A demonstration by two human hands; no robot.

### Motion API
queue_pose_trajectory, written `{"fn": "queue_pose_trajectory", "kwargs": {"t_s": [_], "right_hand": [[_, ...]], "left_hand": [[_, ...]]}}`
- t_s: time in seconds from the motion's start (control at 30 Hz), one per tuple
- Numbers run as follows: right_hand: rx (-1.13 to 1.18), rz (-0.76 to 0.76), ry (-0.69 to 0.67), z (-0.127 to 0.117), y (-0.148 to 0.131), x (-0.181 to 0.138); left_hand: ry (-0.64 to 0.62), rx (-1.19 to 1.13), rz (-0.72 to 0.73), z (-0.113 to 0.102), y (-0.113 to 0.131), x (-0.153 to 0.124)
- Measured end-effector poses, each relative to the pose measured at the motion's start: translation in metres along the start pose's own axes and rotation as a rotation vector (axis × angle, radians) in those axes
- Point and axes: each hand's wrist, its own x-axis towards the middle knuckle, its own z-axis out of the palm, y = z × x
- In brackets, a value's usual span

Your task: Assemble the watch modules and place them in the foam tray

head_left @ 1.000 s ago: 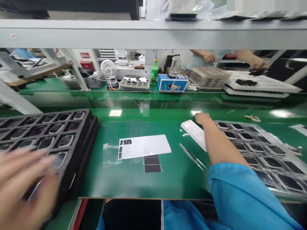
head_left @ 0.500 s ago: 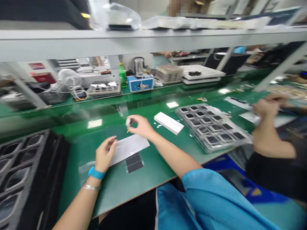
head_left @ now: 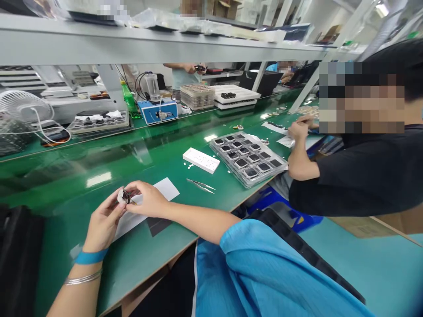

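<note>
A small dark piece with a white patch is pinched between the fingertips of both hands, above the green tabletop; its exact kind is too small to be told. The left hand, with a blue wristband and a silver bangle on the wrist, is curled up under the piece. The right hand, reaching from a blue sleeve, is closed over it from the other side. Beneath the hands lie a white sheet and a dark rectangular film. Steel tweezers rest just to the right, near a white box. Farther right, a clear tray of dark-faced items is set at the tabletop edge. A co-worker in a black shirt is seated at right, with both hands over paper.
</note>
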Motion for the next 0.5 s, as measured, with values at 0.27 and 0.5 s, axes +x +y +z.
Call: {"fn": "queue_pose_trajectory", "kwargs": {"t_s": [0.27,0.5], "right_hand": [[-0.175,-0.08,-0.05,-0.004,0.0,0.003],[-0.271,-0.139,-0.054,0.001,0.013,0.003]], "left_hand": [[0.007,-0.093,-0.072,-0.001,0.008,0.002],[0.038,-0.099,-0.101,0.002,0.006,0.001]]}}
